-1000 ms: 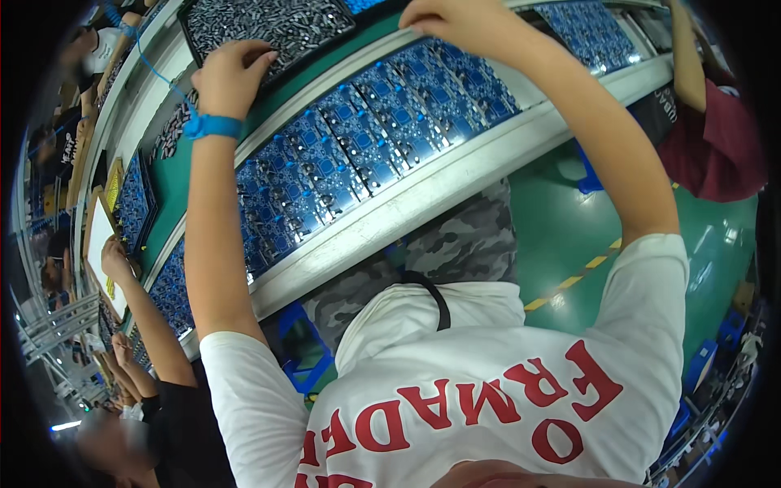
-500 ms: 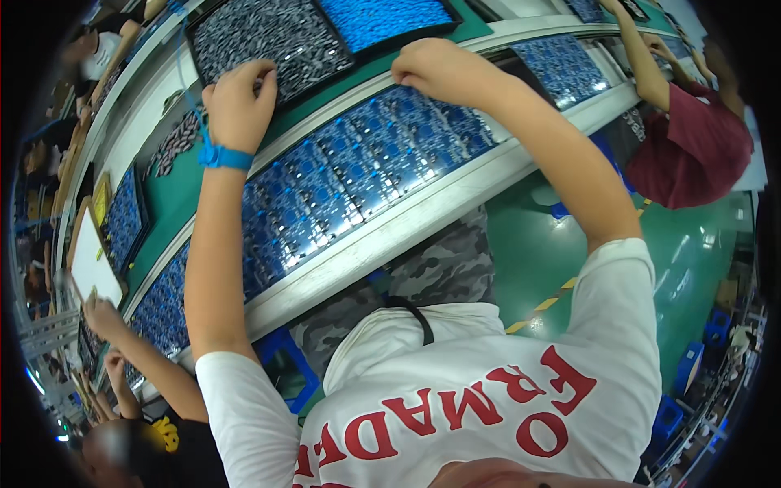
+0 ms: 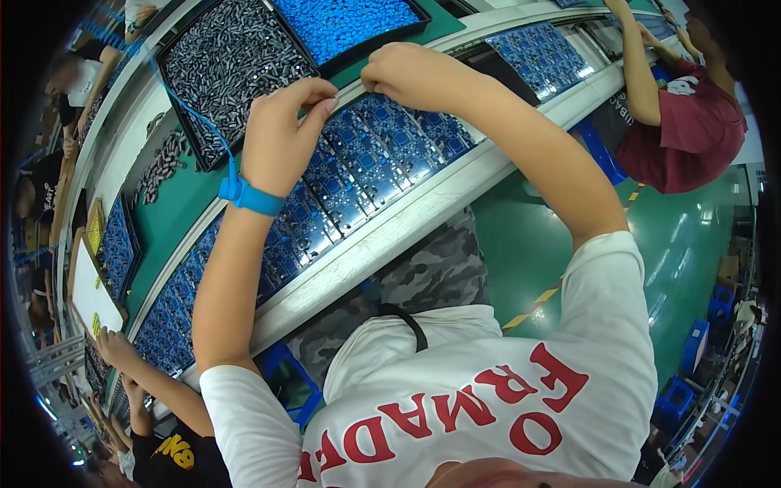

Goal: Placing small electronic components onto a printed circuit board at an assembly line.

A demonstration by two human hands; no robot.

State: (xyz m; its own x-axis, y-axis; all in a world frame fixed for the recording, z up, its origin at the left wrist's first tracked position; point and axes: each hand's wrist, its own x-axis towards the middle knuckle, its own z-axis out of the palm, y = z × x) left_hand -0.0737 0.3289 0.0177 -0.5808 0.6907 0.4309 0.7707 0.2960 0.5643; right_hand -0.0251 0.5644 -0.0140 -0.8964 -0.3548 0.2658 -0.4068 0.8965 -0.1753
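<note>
My left hand (image 3: 285, 134), with a blue wrist strap (image 3: 250, 195) and cord, is raised over the blue circuit boards (image 3: 358, 163). Its thumb and forefinger come together at the tips; anything between them is too small to name. Just across from it, my right hand (image 3: 415, 77) hangs over the boards' far edge with its fingers curled down and pressed together. Whatever they pinch is hidden. Beyond my hands stand a black tray of small dark cylindrical parts (image 3: 236, 61) and a tray of small blue parts (image 3: 350, 24).
Loose dark parts (image 3: 163, 167) lie on the green mat at left, near stacked boards (image 3: 119, 244) and a white panel (image 3: 93, 293). The pale rail (image 3: 390, 215) borders the line on my side. Co-workers sit at both sides; one wears a maroon shirt (image 3: 683, 134).
My left hand has moved right, from beside the dark-parts tray to over the boards near my right hand. My right hand has shifted slightly left. The view has shifted a little.
</note>
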